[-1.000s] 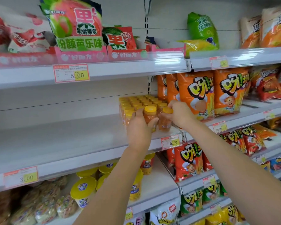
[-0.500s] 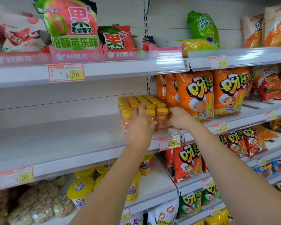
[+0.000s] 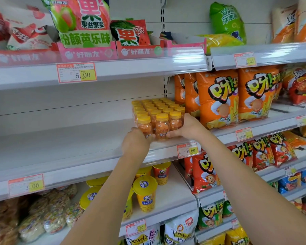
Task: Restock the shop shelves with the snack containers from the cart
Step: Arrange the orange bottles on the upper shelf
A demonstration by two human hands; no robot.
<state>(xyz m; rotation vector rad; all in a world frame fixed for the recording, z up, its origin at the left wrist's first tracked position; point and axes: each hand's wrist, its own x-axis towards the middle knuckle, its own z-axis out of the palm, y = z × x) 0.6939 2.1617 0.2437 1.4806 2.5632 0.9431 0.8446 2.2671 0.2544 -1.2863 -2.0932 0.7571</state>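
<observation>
A block of small clear snack jars (image 3: 157,107) with yellow lids and orange contents stands at the right end of the grey middle shelf (image 3: 60,149). Three jars form its front row, near the shelf edge. My left hand (image 3: 135,144) curls round the base of the front left jar (image 3: 143,125). My right hand (image 3: 188,128) wraps the side of the front right jar (image 3: 175,121), its thumb lying across the front of the middle jar (image 3: 162,125). All the jars stand upright on the shelf. The cart is out of view.
Orange chip bags (image 3: 217,99) stand just right of the jars. A price tag (image 3: 188,150) hangs on the shelf edge below them. Fruit snack boxes (image 3: 88,39) fill the shelf above; yellow-lidded cups (image 3: 146,193) stand on the shelf below. Left of the jars lies bare shelf.
A second ago each hand held a jar above the front of the block. Both jars now stand in the front row, and my hands have slid down to their bases.
</observation>
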